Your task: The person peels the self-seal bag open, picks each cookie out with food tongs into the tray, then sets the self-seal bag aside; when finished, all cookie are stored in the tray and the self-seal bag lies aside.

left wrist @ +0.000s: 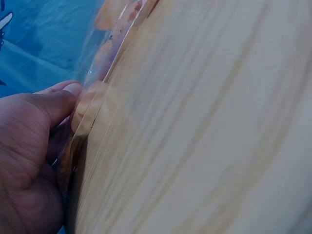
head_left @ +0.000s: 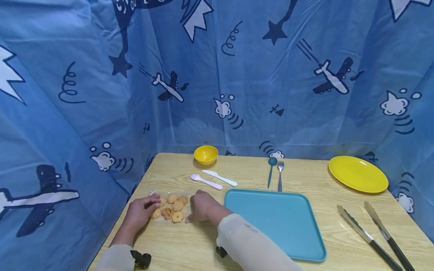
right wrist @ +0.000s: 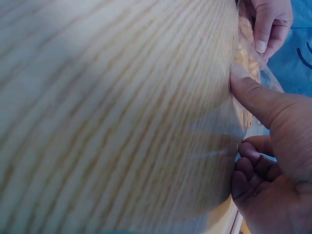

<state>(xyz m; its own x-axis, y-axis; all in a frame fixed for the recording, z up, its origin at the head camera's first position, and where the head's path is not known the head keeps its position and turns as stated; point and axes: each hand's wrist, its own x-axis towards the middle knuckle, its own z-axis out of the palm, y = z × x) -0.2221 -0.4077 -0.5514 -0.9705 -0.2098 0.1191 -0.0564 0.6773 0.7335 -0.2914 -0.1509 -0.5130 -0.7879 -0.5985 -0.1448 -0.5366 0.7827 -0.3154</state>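
Clear plastic bag of golden-brown cookies, flat on the pale wood-grain table. The left hand pinches its left edge; the right hand curls fingers at the opposite edge, pinch uncertain. Apparent step: handling the bag; moving it calls for 2 secure edge grips.

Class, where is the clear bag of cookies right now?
In the head view, the clear bag of cookies is on the left side of the table, between the left hand and right hand, left of the blue tray.
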